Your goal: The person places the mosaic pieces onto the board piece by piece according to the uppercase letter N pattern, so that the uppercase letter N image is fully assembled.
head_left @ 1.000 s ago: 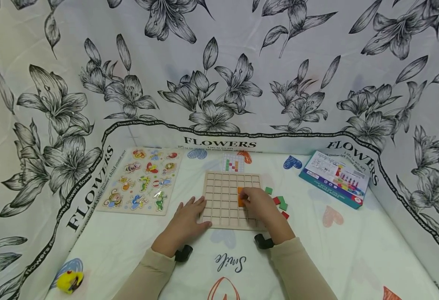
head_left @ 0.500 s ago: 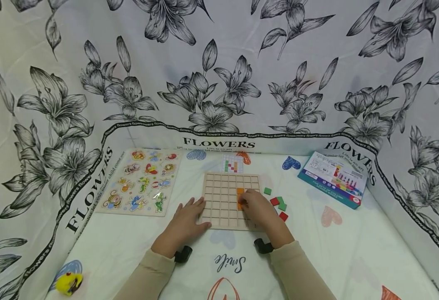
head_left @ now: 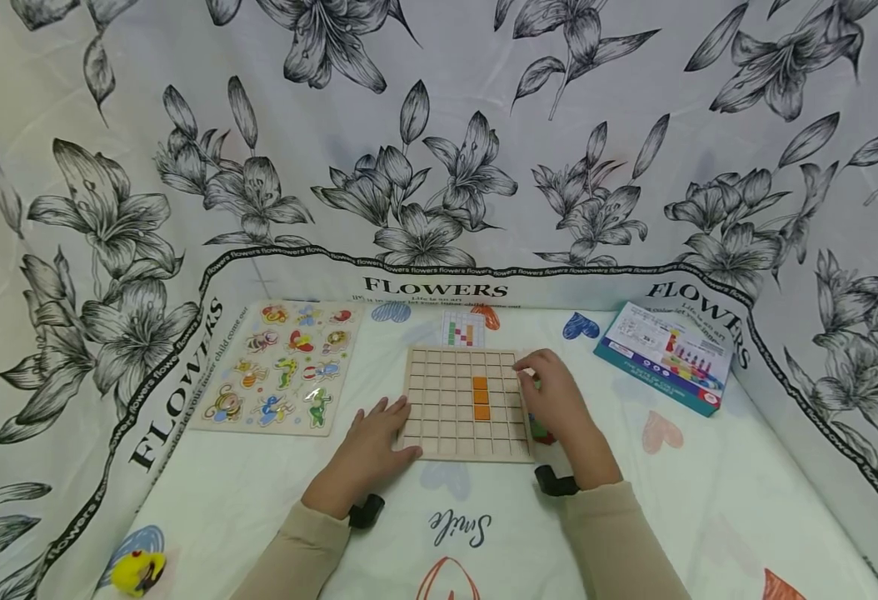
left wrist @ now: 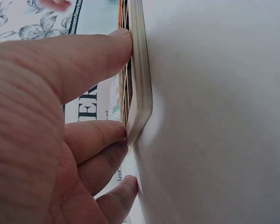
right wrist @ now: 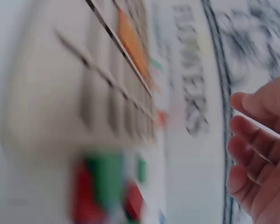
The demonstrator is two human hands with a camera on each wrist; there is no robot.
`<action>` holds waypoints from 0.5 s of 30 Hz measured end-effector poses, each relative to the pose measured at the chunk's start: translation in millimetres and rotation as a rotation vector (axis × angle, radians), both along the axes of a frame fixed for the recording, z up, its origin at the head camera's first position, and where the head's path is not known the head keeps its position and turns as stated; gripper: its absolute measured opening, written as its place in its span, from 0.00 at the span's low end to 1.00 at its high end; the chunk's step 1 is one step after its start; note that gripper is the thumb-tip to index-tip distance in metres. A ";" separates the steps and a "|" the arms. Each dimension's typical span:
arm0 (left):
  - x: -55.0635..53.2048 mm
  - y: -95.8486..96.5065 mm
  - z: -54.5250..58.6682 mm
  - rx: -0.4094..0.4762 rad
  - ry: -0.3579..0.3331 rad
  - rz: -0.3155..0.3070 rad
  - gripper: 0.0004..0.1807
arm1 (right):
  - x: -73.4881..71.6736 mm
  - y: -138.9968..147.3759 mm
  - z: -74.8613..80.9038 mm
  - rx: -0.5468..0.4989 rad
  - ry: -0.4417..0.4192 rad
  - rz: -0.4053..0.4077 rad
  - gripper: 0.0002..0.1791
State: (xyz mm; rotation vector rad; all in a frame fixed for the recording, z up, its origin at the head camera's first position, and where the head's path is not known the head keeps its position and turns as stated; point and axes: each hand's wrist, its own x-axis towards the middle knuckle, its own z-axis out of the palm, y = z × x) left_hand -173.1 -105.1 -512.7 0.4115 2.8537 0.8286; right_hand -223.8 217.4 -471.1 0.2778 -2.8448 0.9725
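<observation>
A wooden grid board (head_left: pixel 439 408) lies in the middle of the table, with a column of orange square tiles (head_left: pixel 481 398) in its right half. My left hand (head_left: pixel 374 440) rests at its near left corner. In the left wrist view the thumb (left wrist: pixel 102 58) touches the board's edge (left wrist: pixel 141 70), and the other fingertips are at the corner. Over the board's right edge hovers my right hand (head_left: pixel 555 396), fingers loosely bent and nothing between them in the right wrist view. Below it lie green tiles (right wrist: pixel 105 179) and red tiles (right wrist: pixel 133 200), partly hidden in the head view.
A small pattern card (head_left: pixel 463 330) lies behind the board. To the left is a wooden insect puzzle (head_left: pixel 289 367); a teal-edged game box (head_left: pixel 667 357) sits at the back right. A yellow toy (head_left: pixel 139 572) is at the front left. Flower-printed cloth walls (head_left: pixel 439 150) enclose the table.
My right hand has let go of the orange tile and moved right, off the column to the board's right edge above the loose tiles. The left hand has stayed put.
</observation>
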 end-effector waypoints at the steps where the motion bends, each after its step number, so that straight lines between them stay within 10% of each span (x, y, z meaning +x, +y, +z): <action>1: -0.1 0.2 0.1 -0.001 0.001 0.001 0.44 | -0.3 10.0 3.2 -0.003 0.008 -0.027 0.14; 15: 1.0 2.7 2.6 -0.021 -0.010 0.012 0.44 | 14.8 71.9 -14.1 0.062 -0.324 -0.130 0.19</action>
